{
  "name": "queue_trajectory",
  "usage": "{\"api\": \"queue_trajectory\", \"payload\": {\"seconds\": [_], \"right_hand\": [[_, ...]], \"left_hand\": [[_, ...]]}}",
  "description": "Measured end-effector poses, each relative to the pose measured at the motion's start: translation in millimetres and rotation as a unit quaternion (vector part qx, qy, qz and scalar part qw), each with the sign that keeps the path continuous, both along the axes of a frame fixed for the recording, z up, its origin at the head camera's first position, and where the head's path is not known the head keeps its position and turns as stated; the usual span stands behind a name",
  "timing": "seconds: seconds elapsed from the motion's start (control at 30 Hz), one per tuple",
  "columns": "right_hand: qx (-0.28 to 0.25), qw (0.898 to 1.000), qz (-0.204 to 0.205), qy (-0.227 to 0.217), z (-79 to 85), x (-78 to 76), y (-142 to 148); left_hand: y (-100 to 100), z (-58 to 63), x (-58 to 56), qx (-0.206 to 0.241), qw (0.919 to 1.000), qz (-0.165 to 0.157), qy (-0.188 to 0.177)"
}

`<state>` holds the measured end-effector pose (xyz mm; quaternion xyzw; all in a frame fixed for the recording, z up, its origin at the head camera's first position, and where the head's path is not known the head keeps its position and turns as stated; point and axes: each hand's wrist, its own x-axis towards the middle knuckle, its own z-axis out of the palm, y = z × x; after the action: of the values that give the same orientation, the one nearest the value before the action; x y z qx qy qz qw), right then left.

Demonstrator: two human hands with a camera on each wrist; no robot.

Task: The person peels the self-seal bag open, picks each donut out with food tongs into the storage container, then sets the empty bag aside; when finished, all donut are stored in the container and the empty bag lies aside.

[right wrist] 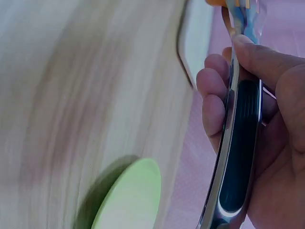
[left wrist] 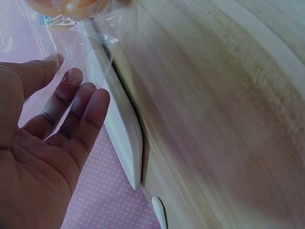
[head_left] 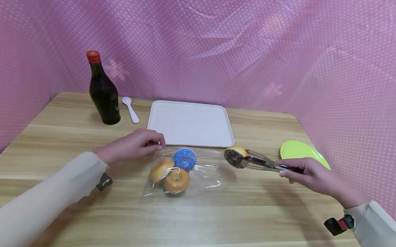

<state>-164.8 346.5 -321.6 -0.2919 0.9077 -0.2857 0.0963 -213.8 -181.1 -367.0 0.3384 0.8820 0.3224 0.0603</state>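
My right hand (head_left: 311, 176) grips metal tongs (right wrist: 240, 143) with dark handle inlays. Their tips pinch a chocolate-topped donut (head_left: 235, 157), raised to the right of a clear plastic bag (head_left: 205, 174). Inside the bag lie a blue donut (head_left: 185, 159) and two plain golden donuts, one leaning on its side (head_left: 162, 170) and the other flatter in front (head_left: 176, 180). At the bag's left end my left hand (head_left: 146, 145) pinches the film between thumb and fingertips, as the left wrist view shows.
A white tray (head_left: 191, 124) lies behind the bag. Back left, a dark bottle (head_left: 104, 96) with a red cap stands beside a white spoon (head_left: 130, 110). A green plate (head_left: 300, 150) sits at the right, partly behind my right hand. Pink dotted cloth (head_left: 202, 45) surrounds the wooden table (head_left: 212, 228).
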Motion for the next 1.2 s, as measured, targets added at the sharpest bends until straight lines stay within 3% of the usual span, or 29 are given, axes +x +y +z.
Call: {"api": "queue_trajectory", "payload": {"seconds": [0.17,0.33,0.53,0.67,0.9,1.2], "right_hand": [[-0.03,0.997,-0.048,-0.05,0.5,-19.6,1],[-0.054,0.99,-0.079,-0.101,-7.7,-51.7,-21],[-0.063,0.989,-0.065,-0.119,-20.2,-100.2,-71],[-0.079,0.985,-0.058,-0.145,-26.4,-123.3,-111],[-0.112,0.969,-0.077,-0.206,-37.8,-145.0,-172],[-0.115,0.957,-0.099,-0.246,-43.8,-157.1,-227]], "left_hand": [[2,-2.0,-1.8,0.003,1.0,-0.004,-0.004],[3,-3.1,-2.2,-0.001,0.9999,0.003,-0.01],[3,-1.4,-4.5,-0.005,1.0,0.004,-0.008],[2,1.7,-6.3,-0.01,0.9999,0.002,0.0],[3,0.2,-9.0,-0.018,0.9998,-0.009,-0.002],[4,-3.5,-6.1,-0.015,0.9997,-0.009,-0.014]]}}
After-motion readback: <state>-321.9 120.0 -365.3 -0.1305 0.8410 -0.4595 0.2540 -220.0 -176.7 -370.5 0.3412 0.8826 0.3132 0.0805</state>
